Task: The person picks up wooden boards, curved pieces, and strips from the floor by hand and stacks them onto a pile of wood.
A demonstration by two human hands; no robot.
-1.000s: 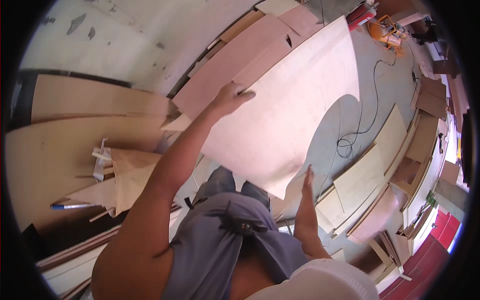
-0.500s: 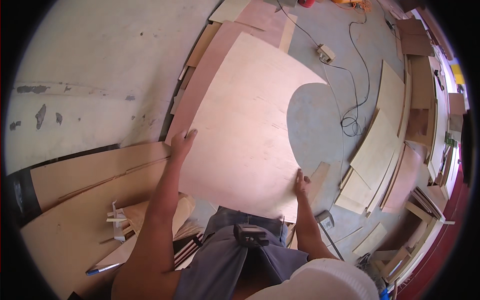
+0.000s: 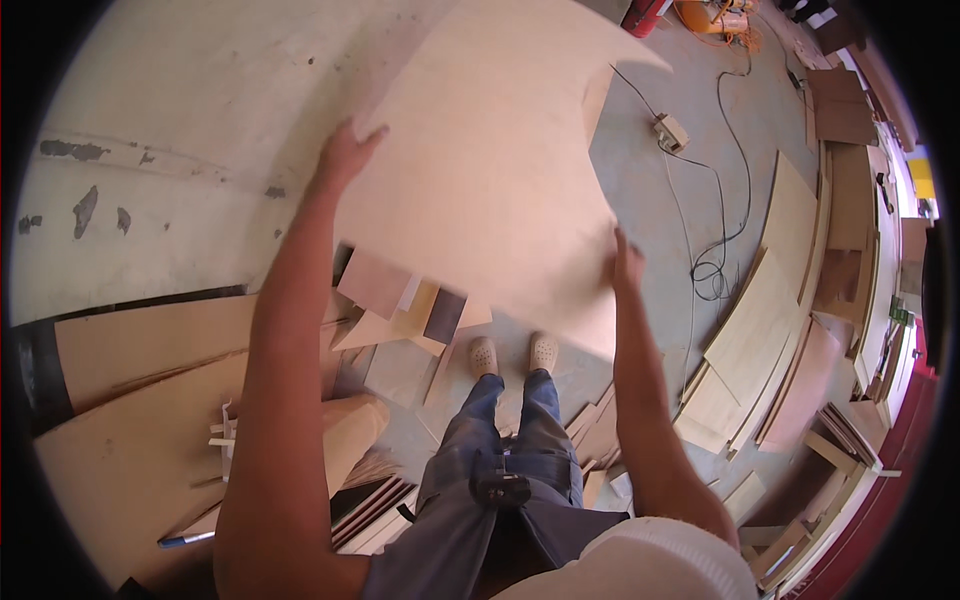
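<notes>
A large pale plywood sheet (image 3: 490, 170) is held out in front of me between both arms. Its right side has a curved cut-out, and its far end runs out of the picture. My left hand (image 3: 347, 158) grips the left edge with the thumb on the top face. On the right edge, just below the curve, my right hand (image 3: 627, 262) has hold of the sheet; it is a little blurred, and the fingers under the sheet are hidden. The sheet's near edge hangs above the floor, beyond my shoes (image 3: 483, 356).
Plywood boards (image 3: 770, 300) lean in rows on the right. Offcuts (image 3: 400, 300) lie beneath the sheet's near edge. A black cable (image 3: 720, 190) with a socket box (image 3: 671, 133) crosses the floor. Beyond are a red cylinder (image 3: 643, 15) and an orange machine (image 3: 712, 17). A stained wall (image 3: 180, 160) stands left.
Both hands have raised the plywood sheet and carried it away from my body, toward the far side. Offcuts, my shoes and my trouser legs now show below it.
</notes>
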